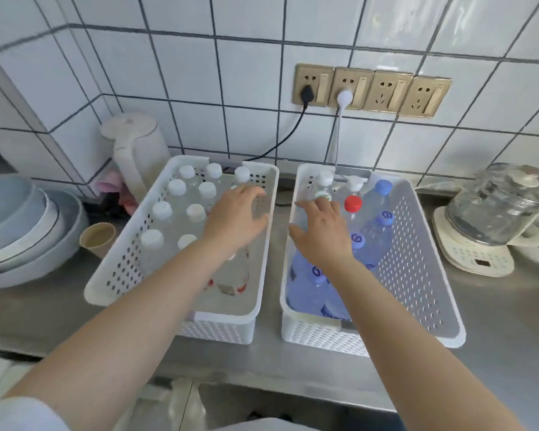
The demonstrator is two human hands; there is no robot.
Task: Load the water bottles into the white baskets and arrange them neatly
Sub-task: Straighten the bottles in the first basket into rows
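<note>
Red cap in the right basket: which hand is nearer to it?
Right. The right hand reaches into the same basket, its fingers just left of the red cap. The left hand is over the other basket.

head-worn view, angled down, close over counter [495,321]

blue bottle caps [385,216]: white swirl logo | green-ringed cap [323,194]: print too blurred to read

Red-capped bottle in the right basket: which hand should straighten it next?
Right. The right hand already hovers in the right basket, beside the red-capped bottle; the left hand is over the left basket.
</note>
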